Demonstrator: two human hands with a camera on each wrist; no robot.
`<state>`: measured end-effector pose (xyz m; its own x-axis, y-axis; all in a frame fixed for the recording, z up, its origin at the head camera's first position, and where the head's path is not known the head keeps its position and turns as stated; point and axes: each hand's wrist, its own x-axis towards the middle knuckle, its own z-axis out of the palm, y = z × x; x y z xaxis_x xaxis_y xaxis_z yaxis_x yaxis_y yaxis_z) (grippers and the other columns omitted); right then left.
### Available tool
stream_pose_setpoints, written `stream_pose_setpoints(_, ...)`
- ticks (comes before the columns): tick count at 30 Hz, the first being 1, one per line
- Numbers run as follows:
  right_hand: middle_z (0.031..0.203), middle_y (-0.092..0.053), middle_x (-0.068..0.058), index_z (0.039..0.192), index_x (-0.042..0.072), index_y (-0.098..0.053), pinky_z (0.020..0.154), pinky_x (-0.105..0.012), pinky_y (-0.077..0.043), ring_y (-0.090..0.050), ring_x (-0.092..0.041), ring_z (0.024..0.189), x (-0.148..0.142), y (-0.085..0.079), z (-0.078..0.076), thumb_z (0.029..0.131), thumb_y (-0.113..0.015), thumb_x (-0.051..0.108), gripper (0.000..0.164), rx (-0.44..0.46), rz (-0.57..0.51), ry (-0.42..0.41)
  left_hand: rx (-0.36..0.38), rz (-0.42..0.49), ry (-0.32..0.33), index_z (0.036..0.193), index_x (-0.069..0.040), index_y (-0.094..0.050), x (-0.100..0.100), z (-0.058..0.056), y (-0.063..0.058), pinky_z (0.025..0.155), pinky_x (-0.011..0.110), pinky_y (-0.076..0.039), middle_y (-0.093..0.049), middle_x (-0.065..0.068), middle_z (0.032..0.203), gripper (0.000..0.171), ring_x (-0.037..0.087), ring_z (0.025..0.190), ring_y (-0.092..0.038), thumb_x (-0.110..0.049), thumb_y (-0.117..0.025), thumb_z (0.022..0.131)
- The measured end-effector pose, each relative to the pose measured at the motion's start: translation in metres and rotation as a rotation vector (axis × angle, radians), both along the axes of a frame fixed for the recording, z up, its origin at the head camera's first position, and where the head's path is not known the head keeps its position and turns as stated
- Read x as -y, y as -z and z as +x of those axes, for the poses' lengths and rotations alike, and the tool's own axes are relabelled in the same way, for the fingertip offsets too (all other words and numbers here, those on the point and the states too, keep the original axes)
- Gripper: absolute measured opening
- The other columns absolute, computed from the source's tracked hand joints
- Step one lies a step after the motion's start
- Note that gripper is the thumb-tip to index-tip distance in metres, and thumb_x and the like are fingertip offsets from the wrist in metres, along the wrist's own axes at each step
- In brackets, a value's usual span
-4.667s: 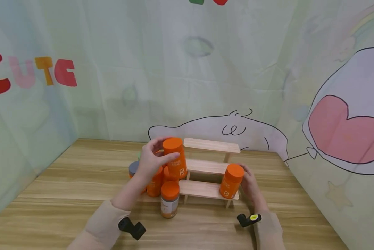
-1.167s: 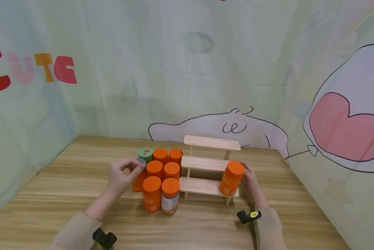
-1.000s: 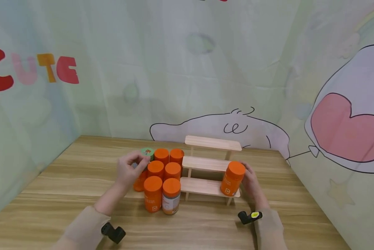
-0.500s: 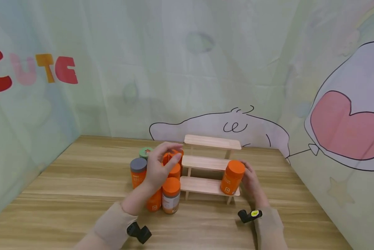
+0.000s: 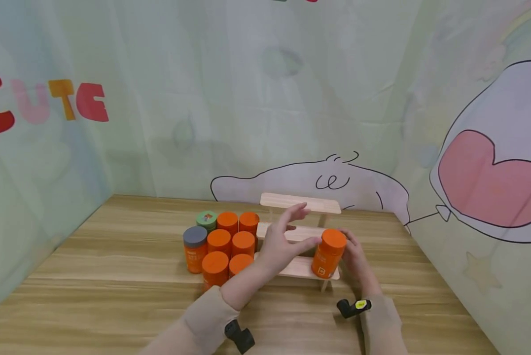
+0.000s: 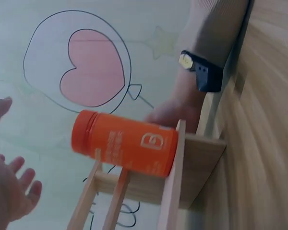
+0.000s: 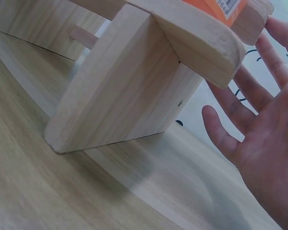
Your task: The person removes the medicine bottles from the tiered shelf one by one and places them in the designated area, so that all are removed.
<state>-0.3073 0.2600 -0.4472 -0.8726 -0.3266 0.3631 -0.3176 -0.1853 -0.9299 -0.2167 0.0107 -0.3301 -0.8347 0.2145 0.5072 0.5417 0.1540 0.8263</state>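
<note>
An orange plastic bottle point(image 5: 329, 256) with a screw lid stands upright at the right end of the lowest tier of a wooden three-tier shelf point(image 5: 298, 202). My left hand point(image 5: 279, 245) is in front of the shelf, just left of that bottle, with fingers spread and nothing in them. In the left wrist view the left hand point(image 6: 12, 187) shows apart from the bottle point(image 6: 127, 143). My right hand point(image 5: 355, 255) is at the shelf's right side, partly behind the bottle. In the right wrist view the right hand point(image 7: 271, 139) has extended fingers near the shelf's end point(image 7: 197, 43).
Left of the shelf several upright bottles stand close together, including orange-lidded ones point(image 5: 219, 240), a grey-lidded one point(image 5: 196, 250) and a green-lidded one point(image 5: 207, 220). The left forearm partly covers the front ones. A printed cloth point(image 5: 181, 98) hangs behind the wooden table point(image 5: 83, 256).
Earlier the left hand held an orange bottle, which now stands at the front of the group. The left hand then crossed rightward to the shelf bottle. The right hand has stayed in place.
</note>
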Motion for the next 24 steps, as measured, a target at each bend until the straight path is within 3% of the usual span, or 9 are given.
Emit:
stream_pose_setpoints(10,0.105,-0.065,0.018,0.113,0.032,-0.057,0.090,-0.020,-0.047,-0.059,-0.002,0.099,0.000,0.000,0.001,0.105,-0.028,0.012,0.036,-0.001,-0.001,0.009,0.163,-0.042,0.052,0.152,-0.012,-0.033,-0.041,-0.013,0.023,0.109,0.050,-0.041,-0.046,0.011,0.149,0.088,0.028,0.137,-0.043,-0.023,-0.082,0.080)
stream_pose_setpoints(18,0.108,-0.065,0.019,0.113,0.033,-0.058,0.091,-0.021,-0.047,-0.060,-0.001,0.101,0.003,0.000,0.001,0.105,-0.027,0.010,0.039,-0.016,-0.006,0.001,0.179,-0.060,0.014,0.147,-0.007,-0.041,-0.050,-0.018,0.035,0.107,0.054,-0.042,-0.053,0.011,0.143,0.083,0.029,0.131,-0.050,-0.022,-0.084,0.077)
stream_pose_setpoints(24,0.108,-0.065,0.018,0.114,0.032,-0.058,0.091,-0.020,-0.047,-0.060,-0.001,0.101,0.001,0.001,0.000,0.105,-0.027,0.010,0.039,-0.022,-0.013,0.010,0.194,-0.062,0.014,0.145,-0.006,-0.043,-0.054,-0.019,0.038,0.103,0.047,-0.047,-0.055,0.012,0.139,0.079,0.028,0.122,-0.056,-0.023,-0.083,0.079)
